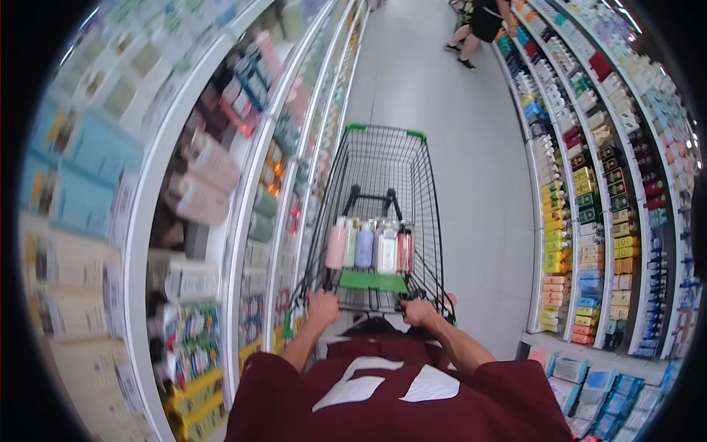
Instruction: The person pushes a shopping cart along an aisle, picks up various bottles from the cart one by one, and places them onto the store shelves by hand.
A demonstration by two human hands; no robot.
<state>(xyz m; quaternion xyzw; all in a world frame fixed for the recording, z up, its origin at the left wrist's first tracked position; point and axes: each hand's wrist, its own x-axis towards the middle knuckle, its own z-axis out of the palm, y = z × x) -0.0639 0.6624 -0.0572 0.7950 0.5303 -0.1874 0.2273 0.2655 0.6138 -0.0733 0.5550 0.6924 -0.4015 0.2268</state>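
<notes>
Tall shelves [140, 191] fill the left of the frame, and more shelves [535, 228] line the right, their goods facing outward, presumably so labels can be read from the aisle. Between them, mid-frame, the wire cart [380, 166] points up the picture, hugging the left side. Near the top right stands another person [483, 28], well apart. A row of bottles [364, 248] stands upright at the cart's near end, probably for easy reach and steadiness, just beyond a green flap [372, 281]. Below, the left hand [322, 308] and right hand [420, 314] appear curled around the handle at either end, apparently for even steering, though blur hides the fingertips.
</notes>
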